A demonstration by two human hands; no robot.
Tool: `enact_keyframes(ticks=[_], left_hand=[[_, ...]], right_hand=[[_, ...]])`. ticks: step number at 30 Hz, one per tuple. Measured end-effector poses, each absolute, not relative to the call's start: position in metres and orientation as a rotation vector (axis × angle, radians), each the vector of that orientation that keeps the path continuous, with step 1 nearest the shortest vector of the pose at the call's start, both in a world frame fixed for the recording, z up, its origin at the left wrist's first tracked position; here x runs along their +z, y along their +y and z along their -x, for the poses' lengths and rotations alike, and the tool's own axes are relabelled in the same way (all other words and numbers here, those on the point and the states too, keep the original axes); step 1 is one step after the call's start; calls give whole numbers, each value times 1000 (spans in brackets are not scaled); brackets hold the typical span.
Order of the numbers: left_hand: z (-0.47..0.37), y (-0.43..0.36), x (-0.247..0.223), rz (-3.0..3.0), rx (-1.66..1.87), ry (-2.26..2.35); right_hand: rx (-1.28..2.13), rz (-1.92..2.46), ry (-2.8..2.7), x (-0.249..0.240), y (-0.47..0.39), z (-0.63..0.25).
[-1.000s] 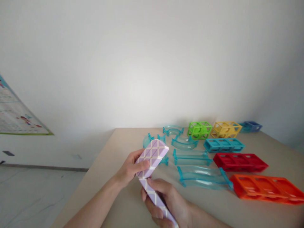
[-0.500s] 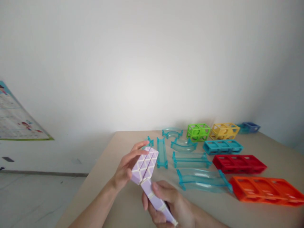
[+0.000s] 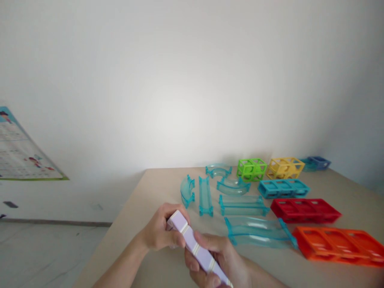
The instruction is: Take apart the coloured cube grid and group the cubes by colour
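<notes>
A lilac and white snake puzzle [image 3: 192,243] is held between both hands above the near part of the table, slanting from upper left to lower right. My left hand [image 3: 165,228] is closed around its upper end, with the thumb along the near side. Most of that end is covered by the fingers. Gripping the lower, straight stretch is my right hand [image 3: 214,256], its thumb on top and its fingers curled beneath. The lowest tip reaches the bottom edge of the view.
Clear blue track pieces [image 3: 205,196] lie on the table [image 3: 144,192] beyond my hands. To the right stand orange [image 3: 339,245], red [image 3: 304,211], teal [image 3: 283,188], yellow [image 3: 285,168] and green [image 3: 251,169] block frames. A white wall [image 3: 180,80] closes off the back.
My left hand has wrapped around the puzzle's upper end, where it touched it with raised fingers before. The folded, patterned section has turned out of sight. My right hand keeps its hold.
</notes>
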State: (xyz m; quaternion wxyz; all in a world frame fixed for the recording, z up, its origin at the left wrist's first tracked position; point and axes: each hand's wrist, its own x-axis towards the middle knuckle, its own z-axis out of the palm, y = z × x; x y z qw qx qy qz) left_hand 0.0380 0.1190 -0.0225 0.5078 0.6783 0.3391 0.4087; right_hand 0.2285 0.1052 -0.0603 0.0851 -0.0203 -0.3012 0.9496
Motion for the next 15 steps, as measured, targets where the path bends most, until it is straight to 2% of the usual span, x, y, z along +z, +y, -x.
enact_keyframes(ticks=[8,15], left_hand=[[-36,123,-22,-1642,864,864],[-42,124,-25,-1615,910,997]], right_hand=[[2950,163,-698,-64,106,-228],[2755,509,-623,-63,109,-227]])
